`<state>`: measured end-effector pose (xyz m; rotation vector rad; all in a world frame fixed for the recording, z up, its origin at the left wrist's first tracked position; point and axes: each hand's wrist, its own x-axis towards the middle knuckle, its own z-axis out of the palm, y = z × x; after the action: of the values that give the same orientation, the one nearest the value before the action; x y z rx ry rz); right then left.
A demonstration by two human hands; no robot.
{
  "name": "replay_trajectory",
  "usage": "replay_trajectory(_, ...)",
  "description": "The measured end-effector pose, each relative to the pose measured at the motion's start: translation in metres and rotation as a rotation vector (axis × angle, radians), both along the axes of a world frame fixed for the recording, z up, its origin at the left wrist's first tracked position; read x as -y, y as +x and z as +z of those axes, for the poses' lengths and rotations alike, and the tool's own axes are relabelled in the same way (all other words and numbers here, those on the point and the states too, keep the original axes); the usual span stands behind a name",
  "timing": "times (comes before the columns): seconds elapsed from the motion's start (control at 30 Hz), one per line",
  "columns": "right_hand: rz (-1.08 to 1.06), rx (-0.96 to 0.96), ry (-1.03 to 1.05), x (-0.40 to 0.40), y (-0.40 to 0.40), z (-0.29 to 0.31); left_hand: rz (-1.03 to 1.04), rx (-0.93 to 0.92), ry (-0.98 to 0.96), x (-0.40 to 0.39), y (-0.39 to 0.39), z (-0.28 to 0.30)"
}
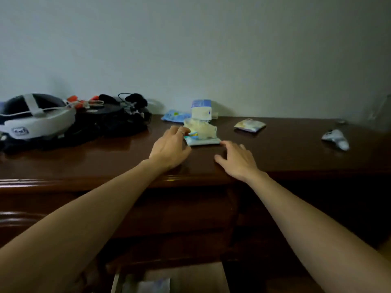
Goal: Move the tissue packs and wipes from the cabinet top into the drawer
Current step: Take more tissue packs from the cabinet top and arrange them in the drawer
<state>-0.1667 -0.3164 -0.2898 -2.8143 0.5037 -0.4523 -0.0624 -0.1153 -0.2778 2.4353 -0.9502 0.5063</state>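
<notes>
Both hands are reaching across the cabinet top [275, 149] toward a flat wipes pack [203, 141], taken here as the landmark. The left hand [169, 149] is sitting at the pack's left end, fingers curled onto its edge and seemingly pinching it; whether the thumb is under the pack cannot be told. The right hand [237, 159] is hovering just beside the pack's right corner with fingers spread, holding nothing.

A crumpled cream tissue pack [201, 129] is lying on top of the wipes pack. Directly behind it an upright white-and-blue pack [201, 109] is standing near the wall. Behind and left of the landmark a blue sachet [175, 116] is lying flat; well to its right a small cream pack [250, 125] is resting alone. The open drawer [213, 275] is showing below and in front of the landmark, with something pale already lying in it — too dim to identify.

Handling judgement: these are light, soft film-wrapped packs — nothing fragile. The glossy wrap and the polished wood are likely making the flat pack slide rather than lift, so a pinch at a short end, or a thumb slipped under the edge, appears the sounder hold. The loose tissue pack on top may be shed if the stack is tilted; steadying it from the right appears prudent.

Farther left of the landmark, a headset [36, 121] and dark cables [118, 117] are lying; far right, a white controller [335, 138].
</notes>
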Motion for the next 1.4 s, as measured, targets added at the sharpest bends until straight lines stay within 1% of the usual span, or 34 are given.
replay_trajectory(0.07,-0.019,0.031,0.0,0.009,0.023,-0.002,-0.045,-0.049,0.07,0.023,0.028,-0.003)
replay_trajectory(0.13,0.023,0.056,0.015,0.018,0.048,-0.001,-0.088,-0.115,0.135,0.047,0.053,-0.009)
replay_trajectory(0.2,0.04,0.023,-0.027,0.029,0.073,-0.004,-0.111,-0.206,0.187,0.069,0.076,-0.017)
replay_trajectory(0.27,0.037,-0.018,-0.069,0.038,0.095,-0.006,-0.074,-0.256,0.189,0.082,0.093,-0.021)
replay_trajectory(0.3,0.04,-0.013,-0.068,0.042,0.103,-0.007,-0.038,-0.236,0.16,0.085,0.098,-0.022)
replay_trajectory(0.4,0.074,0.055,-0.038,0.046,0.111,-0.01,0.081,-0.073,0.063,0.082,0.101,-0.023)
replay_trajectory(0.43,0.078,0.071,-0.03,0.045,0.11,-0.01,0.113,-0.041,0.058,0.08,0.098,-0.022)
replay_trajectory(0.57,0.077,0.112,-0.049,0.034,0.092,-0.009,0.174,-0.004,0.111,0.063,0.072,-0.015)
replay_trajectory(0.67,0.106,0.142,-0.059,0.02,0.071,-0.007,0.189,-0.036,0.026,0.036,0.047,-0.013)
replay_trajectory(0.83,0.152,0.117,-0.004,-0.023,0.023,-0.008,0.204,-0.021,-0.133,-0.015,-0.019,-0.023)
replay_trajectory(0.9,0.205,0.198,0.024,-0.048,-0.005,-0.019,0.172,-0.019,-0.21,-0.035,-0.053,-0.036)
replay_trajectory(0.93,0.234,0.267,0.022,-0.06,-0.021,-0.027,0.16,-0.001,-0.223,-0.046,-0.07,-0.043)
replay_trajectory(1.0,0.291,0.42,-0.003,-0.08,-0.05,-0.047,0.144,0.136,-0.159,-0.067,-0.101,-0.061)
replay_trajectory(1.07,0.317,0.472,-0.024,-0.096,-0.075,-0.075,0.087,0.295,-0.08,-0.085,-0.128,-0.085)
replay_trajectory(1.13,0.328,0.424,-0.014,-0.108,-0.099,-0.111,0.016,0.382,-0.065,-0.098,-0.153,-0.119)
replay_trajectory(1.2,0.347,0.336,0.005,-0.116,-0.117,-0.154,-0.015,0.363,-0.061,-0.109,-0.173,-0.161)
replay_trajectory(1.27,0.344,0.158,0.022,-0.115,-0.129,-0.2,0.014,0.262,-0.051,-0.122,-0.185,-0.209)
replay_trajectory(1.33,0.315,-0.051,0.05,-0.11,-0.138,-0.241,0.095,0.12,-0.003,-0.137,-0.19,-0.256)
replay_trajectory(1.4,0.3,-0.196,0.11,-0.104,-0.146,-0.282,0.179,-0.034,0.052,-0.153,-0.19,-0.299)
